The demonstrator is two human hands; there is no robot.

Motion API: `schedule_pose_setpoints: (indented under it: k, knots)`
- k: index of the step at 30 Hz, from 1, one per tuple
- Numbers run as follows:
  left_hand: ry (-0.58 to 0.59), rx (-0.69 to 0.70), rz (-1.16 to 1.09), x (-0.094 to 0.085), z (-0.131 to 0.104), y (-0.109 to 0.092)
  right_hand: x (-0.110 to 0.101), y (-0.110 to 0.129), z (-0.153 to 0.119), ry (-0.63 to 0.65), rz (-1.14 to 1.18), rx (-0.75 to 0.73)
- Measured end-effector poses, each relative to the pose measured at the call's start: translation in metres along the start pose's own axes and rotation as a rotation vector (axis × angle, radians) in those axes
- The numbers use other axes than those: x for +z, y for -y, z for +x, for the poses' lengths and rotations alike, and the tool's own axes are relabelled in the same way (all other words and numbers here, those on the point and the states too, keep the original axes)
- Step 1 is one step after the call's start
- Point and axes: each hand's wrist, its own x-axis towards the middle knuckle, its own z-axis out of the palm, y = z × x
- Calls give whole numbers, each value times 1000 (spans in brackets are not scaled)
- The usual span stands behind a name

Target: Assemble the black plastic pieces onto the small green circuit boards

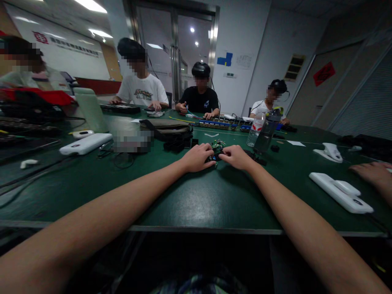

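Note:
Both arms reach forward over the green table [190, 200]. My left hand [197, 158] rests low over it, fingers curled and thumb stretched toward the middle, around small parts too tiny to name. Facing it, my right hand [236, 157] is closed in a pinch near a small dark piece; what it grips is mostly hidden. Between and just beyond the hands lies a little heap of green and light-coloured small parts [218, 143]. Black pieces [259, 161] lie just right of my right hand.
Behind my hands are a grey-brown bag [167, 125], black blocks [177, 144] and blue-black strips [219, 123]. Bottles [256, 128] stand at right. White devices [87, 143] with cables lie left; another white device [339, 192] lies right, near another person's hand [375, 175]. Several people sit opposite.

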Motion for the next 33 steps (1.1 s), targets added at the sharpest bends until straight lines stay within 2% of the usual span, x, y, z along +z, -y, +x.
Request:
schedule_pose_setpoints:
  k: [27,33]
  knots:
    - [-42,6,-97,7,-1,4,-2,11,1,69,-80,-17]
    - [-26,-5,-60,5,-1,2,1,9,0,166,-78,-6]
